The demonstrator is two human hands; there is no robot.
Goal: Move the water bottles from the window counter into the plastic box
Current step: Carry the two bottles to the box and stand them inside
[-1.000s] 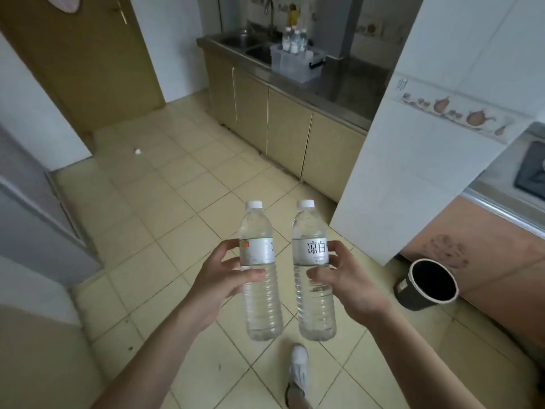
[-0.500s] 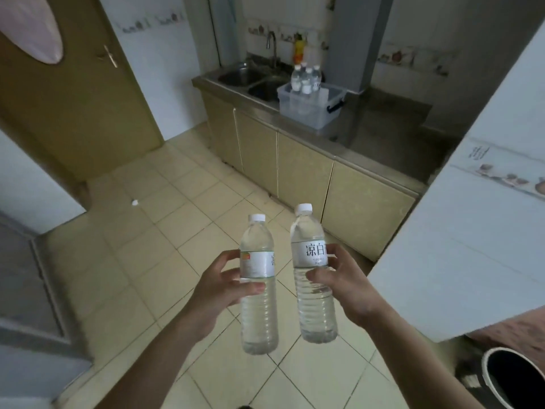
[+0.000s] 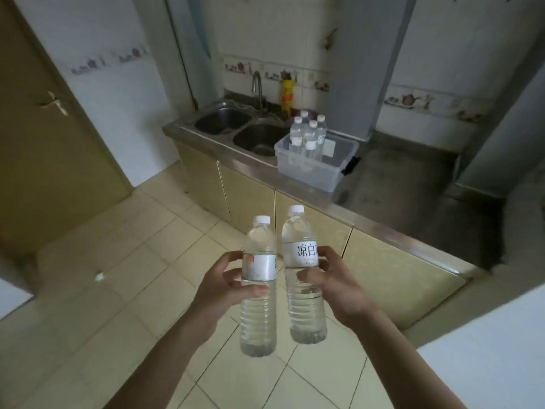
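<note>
My left hand (image 3: pixel 219 286) grips a clear water bottle (image 3: pixel 259 311) with a white cap, upright, at its label. Beside it, my right hand (image 3: pixel 333 283) grips a second water bottle (image 3: pixel 305 302) whose white label carries dark characters. Both bottles hang above the tiled floor, almost touching. Ahead on the steel counter stands the clear plastic box (image 3: pixel 309 169) with several capped water bottles (image 3: pixel 308 134) upright in its left end. The box lies well beyond both hands.
A double steel sink (image 3: pixel 236 126) with a tap lies left of the box, a yellow bottle (image 3: pixel 287 97) behind it. Beige cabinet doors (image 3: pixel 250 202) run under the counter. A brown door (image 3: pixel 44 137) is at left, a white tiled wall corner (image 3: pixel 483 364) at lower right.
The view has advanced and turned toward the sink counter; the box now looks nearer and more central. The black bin has left the view. Both hands keep the same hold on their bottles.
</note>
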